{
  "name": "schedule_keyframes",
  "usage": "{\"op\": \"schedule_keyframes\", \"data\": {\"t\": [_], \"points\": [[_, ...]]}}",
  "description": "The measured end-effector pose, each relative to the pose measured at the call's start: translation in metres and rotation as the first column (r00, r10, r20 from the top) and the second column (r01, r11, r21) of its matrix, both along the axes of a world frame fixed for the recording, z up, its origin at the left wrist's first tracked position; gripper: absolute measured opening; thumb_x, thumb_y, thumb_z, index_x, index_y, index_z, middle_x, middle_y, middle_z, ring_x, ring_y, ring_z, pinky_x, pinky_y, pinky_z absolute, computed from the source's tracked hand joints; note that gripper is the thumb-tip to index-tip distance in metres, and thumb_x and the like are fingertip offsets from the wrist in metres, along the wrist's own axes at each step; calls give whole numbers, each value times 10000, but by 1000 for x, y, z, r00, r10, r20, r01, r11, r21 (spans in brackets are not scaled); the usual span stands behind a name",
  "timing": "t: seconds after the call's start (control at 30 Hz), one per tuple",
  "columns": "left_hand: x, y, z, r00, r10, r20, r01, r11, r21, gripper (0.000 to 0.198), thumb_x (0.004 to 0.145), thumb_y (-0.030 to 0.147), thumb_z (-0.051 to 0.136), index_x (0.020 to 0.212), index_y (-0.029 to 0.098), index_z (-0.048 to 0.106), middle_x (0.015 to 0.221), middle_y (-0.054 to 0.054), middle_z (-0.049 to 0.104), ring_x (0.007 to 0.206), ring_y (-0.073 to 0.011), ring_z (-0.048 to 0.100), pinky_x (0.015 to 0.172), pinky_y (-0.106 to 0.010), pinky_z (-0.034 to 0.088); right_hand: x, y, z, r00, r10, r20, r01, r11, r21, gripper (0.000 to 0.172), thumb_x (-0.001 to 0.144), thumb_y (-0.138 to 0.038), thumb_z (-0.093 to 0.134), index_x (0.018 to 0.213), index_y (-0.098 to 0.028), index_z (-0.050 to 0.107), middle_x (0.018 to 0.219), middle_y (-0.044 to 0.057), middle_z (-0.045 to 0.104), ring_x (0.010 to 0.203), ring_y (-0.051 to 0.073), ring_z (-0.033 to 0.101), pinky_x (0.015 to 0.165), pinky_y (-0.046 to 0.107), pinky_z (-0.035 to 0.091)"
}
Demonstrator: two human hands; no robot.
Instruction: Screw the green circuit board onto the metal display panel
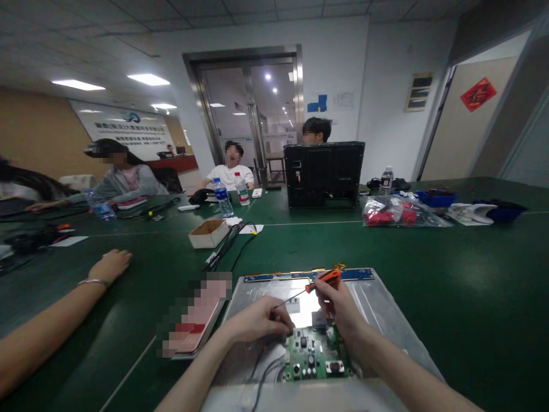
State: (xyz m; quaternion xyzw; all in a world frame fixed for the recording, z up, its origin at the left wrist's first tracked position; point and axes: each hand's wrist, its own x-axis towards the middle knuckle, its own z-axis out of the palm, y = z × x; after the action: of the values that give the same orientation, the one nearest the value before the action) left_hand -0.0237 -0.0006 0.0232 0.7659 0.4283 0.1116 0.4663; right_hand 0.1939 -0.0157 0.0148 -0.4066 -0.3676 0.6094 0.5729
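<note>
My right hand (337, 300) holds a screwdriver (330, 278) by its orange and black handle. The thin shaft slants down to the left and its tip ends at the fingers of my left hand (261, 319). Those left fingers are curled together by the upper left corner of a green circuit board (315, 352); what they pinch, if anything, is hidden. The board lies on a silvery metal display panel (392, 320) in front of me. A narrow blue circuit strip (360, 274) runs along the panel's far edge. Dark cables (268, 372) lie left of the board.
A pink, partly blurred flat object (199, 326) is left of the panel. Beyond lie a small open box (209, 234) and black cables (225, 243). A black device housing (325, 174) stands farther back, near bagged red parts (392, 214). Another person's arm (64, 320) rests at left.
</note>
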Motion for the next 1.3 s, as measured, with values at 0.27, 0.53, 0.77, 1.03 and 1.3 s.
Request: {"op": "schedule_keyframes", "data": {"t": [0.27, 0.53, 0.77, 1.03, 1.3], "points": [[0, -1, -3, 999, 33, -19, -33, 999, 13, 193, 763, 335, 761, 850, 163, 760, 738, 4, 669, 686, -166, 584, 629, -243, 435, 0, 3, -3, 999, -5, 37, 4, 999, 41, 452, 614, -562, 819, 741, -211, 564, 560, -75, 524, 370, 51, 349, 342, 165, 222], [1, -1, -1, 999, 28, -33, -27, 999, 32, 216, 796, 378, 738, 819, 163, 749, 752, -5, 682, 709, -178, 601, 655, -253, 452, 7, 10, -7, 990, -68, 120, 51, 988, 144, 491, 677, -630, 788, 767, -197, 575, 581, -29, 612, 374, 69, 394, 335, 189, 274], [1, 2, -2, 999, 23, -33, -21, 997, 71, 182, 796, 355, 747, 799, 175, 774, 799, -20, 705, 787, -195, 625, 730, -266, 470, 13, 5, 17, 979, -100, 178, 61, 976, 211, 497, 666, -542, 832, 927, -170, 630, 611, -22, 642, 481, 140, 578, 369, 203, 400], [1, 3, -9, 999, 36, -15, -35, 996, 77, 178, 795, 335, 730, 771, 160, 746, 701, 2, 658, 692, -171, 583, 648, -246, 446, -14, 5, 42, 966, -126, 228, 0, 876, 483, 490, 838, -387, 705, 1209, -243, 419, 706, -73, 659, 560, 162, 687, 475, 221, 479], [-1, 2, -11, 1000, 1, 8, -1, 999, 52, 137, 801, 307, 712, 812, 172, 734, 746, -3, 673, 721, -175, 602, 685, -251, 469, -22, -3, -7, 815, -413, 406, -71, 624, 779, 452, 991, -247, 532, 1395, -251, 331, 793, -31, 666, 549, 147, 666, 480, 221, 439]]}}
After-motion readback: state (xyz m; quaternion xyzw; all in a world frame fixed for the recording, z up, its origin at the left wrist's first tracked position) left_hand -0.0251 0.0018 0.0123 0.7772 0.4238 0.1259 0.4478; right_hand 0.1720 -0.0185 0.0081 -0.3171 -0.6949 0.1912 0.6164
